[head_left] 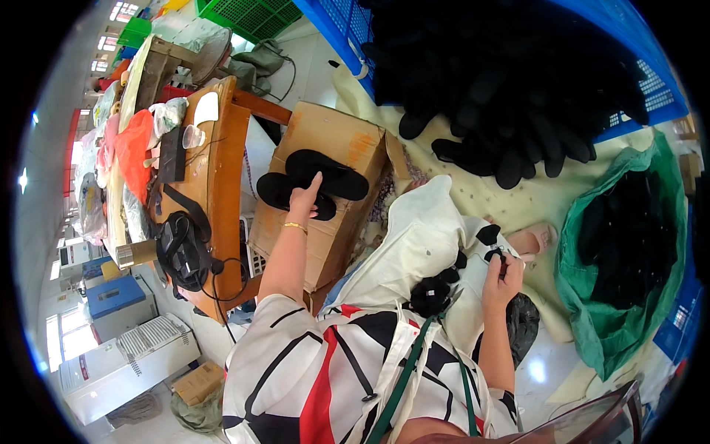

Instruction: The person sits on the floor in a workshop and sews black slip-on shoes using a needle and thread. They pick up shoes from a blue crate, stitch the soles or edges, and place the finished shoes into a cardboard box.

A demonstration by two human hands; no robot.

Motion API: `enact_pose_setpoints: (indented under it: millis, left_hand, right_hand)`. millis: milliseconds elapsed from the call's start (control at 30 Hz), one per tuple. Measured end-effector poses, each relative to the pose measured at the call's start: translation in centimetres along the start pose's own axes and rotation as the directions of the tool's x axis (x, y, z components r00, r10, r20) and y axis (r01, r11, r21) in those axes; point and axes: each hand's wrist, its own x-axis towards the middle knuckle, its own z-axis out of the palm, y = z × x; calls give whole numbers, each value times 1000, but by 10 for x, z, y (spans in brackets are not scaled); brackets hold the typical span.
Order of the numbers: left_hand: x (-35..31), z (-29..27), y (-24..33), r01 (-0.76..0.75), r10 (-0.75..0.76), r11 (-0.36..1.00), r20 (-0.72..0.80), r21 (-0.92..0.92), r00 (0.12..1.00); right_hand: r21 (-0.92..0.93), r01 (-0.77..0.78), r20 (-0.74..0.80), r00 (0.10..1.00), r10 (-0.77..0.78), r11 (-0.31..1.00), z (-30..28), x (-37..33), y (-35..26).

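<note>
My left hand reaches over a cardboard box and grips a flat black shoe, its fingers partly hidden against the dark material. A second black shoe lies against the first on the box top. Over my lap, my right hand is closed in a pinch on a small black fabric piece. Just above it, another small black piece rests on the white cloth across my knees. More black pieces are bunched in my lap.
A blue crate heaped with black shoes stands ahead on the right. Beside me on the right is a green sack holding dark items. To the left, a wooden table carries a black strap, a coiled cable and plastic bags.
</note>
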Motion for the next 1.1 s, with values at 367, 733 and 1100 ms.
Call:
enact_pose_setpoints:
  millis: [367,733,1100]
  left_hand:
    - [-55,-19,36,-430,609,547,10,718,793]
    - [-69,222,217,-959,698,115,666,259,264]
    - [-2,438,209,-820,700,-15,592,572,400]
  right_hand:
    - [13,-26,0,1000,26,1000,-1,6,5]
    - [-88,-9,56,998,14,996,-5,20,7]
    - [-89,-92,90,991,100,992,-10,27,12]
